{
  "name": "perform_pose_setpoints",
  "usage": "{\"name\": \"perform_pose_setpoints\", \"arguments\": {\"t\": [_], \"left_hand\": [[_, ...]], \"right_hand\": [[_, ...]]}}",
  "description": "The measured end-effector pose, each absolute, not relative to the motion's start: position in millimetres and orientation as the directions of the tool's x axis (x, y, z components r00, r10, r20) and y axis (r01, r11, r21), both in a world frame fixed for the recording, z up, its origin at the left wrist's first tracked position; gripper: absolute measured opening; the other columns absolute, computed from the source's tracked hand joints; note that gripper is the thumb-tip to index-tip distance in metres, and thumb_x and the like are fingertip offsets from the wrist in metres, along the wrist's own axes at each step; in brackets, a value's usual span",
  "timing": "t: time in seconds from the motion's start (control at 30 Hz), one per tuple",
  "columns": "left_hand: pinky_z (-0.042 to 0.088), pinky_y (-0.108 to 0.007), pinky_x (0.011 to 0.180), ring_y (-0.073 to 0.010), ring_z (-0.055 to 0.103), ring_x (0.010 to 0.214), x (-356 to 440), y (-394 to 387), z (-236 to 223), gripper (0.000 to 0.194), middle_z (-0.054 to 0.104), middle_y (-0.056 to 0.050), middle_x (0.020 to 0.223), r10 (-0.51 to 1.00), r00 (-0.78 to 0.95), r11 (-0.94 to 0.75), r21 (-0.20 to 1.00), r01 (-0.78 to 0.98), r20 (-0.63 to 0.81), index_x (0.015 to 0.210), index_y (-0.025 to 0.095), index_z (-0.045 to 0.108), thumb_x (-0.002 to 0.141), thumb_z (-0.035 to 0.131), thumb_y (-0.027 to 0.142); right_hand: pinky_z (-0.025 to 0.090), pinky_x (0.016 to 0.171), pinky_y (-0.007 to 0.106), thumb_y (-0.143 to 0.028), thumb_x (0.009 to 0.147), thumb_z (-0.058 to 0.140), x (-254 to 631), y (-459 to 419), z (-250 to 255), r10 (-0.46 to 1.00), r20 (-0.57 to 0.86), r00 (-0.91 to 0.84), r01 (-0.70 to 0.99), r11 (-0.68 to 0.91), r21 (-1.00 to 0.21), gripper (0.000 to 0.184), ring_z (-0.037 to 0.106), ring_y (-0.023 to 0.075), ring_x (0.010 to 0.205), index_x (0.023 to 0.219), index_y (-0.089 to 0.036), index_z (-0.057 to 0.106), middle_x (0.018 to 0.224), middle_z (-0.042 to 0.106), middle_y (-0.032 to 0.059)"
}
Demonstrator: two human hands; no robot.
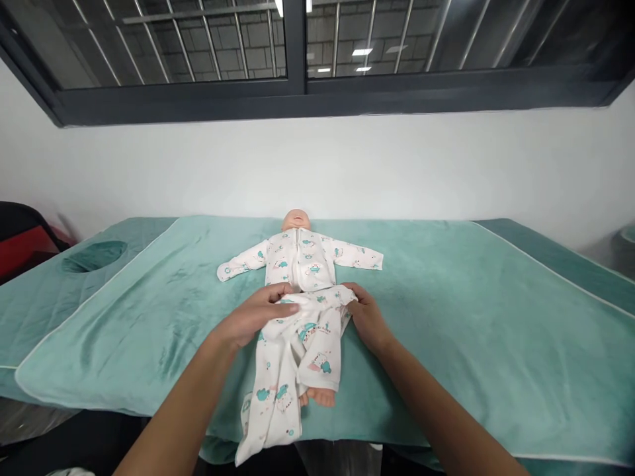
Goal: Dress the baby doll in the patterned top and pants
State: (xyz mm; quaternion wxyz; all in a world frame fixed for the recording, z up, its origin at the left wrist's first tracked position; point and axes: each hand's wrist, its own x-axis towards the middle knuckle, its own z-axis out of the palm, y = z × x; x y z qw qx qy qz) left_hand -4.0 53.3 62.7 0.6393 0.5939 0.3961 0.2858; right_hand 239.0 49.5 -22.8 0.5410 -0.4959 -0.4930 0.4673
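A baby doll [296, 219] lies face up on a green bed cover, its head toward the wall. It wears a white printed top [300, 259] with the sleeves spread to both sides. Matching baby trousers [317, 330] cover its lower body. One trouser leg hangs long and flat toward the bed's front edge, while bare toes show below the other cuff. At the left of the waistband my left hand [260, 311] pinches the cloth, thumb on top. My right hand [366, 316] grips the waistband's right side, its fingertips partly hidden by fabric.
The green bed cover [446, 317] spreads over a massage-type bed with a face hole [94, 256] at the left. A white wall [347, 165] and a barred window rise behind it. A black and red object [27, 244] stands at the far left.
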Motion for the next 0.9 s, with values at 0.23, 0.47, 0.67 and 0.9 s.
{"name": "perform_pose_setpoints", "arguments": {"t": [0.23,0.47,0.67,0.9], "left_hand": [[0.032,-0.02,0.053,-0.0086,0.041,0.055,-27,62,49,0.039,0.044,0.005,0.061,0.949,0.308,0.158,0.94,-0.301,-0.061,0.064,0.018,0.046,0.071,0.078,0.038],[0.041,-0.021,0.064,-0.01,0.051,0.066,10,73,31,0.03,0.055,0.004,0.075,0.978,0.207,0.137,0.865,-0.483,-0.039,0.077,0.018,0.054,0.075,0.077,0.037],[0.035,-0.018,0.055,-0.0069,0.041,0.058,20,64,52,0.037,0.045,0.006,0.067,0.959,0.282,0.127,0.91,-0.396,-0.012,0.073,0.018,0.048,0.078,0.074,0.043],[0.043,-0.022,0.068,-0.0152,0.057,0.078,-10,59,58,0.03,0.063,-0.002,0.082,0.848,0.528,0.036,0.999,0.015,-0.039,0.086,0.016,0.066,0.08,0.071,0.045]], "right_hand": [[0.041,0.095,0.038,-0.024,0.068,0.06,245,53,-18,1.0,0.02,0.003,-0.053,0.021,-0.998,0.035,0.059,0.0247,0.103,0.101,-0.022,0.072,0.108,0.07,0.0031],[0.04,0.098,0.037,-0.038,0.085,0.062,225,47,27,0.95,0.26,-0.175,0.249,0.298,-0.922,0.034,0.053,0.0227,0.113,0.117,-0.028,0.064,0.123,0.059,0.004],[0.044,0.075,0.032,-0.042,0.077,0.072,195,59,65,0.904,0.182,-0.386,0.338,0.322,-0.884,0.029,0.058,0.0216,0.086,0.097,-0.022,0.068,0.093,0.067,0.0019],[0.045,0.062,0.025,-0.035,0.076,0.07,196,79,67,0.924,-0.032,-0.382,-0.11,-0.08,-0.991,0.022,0.061,0.0172,0.071,0.087,-0.017,0.067,0.077,0.067,0.0014]]}}
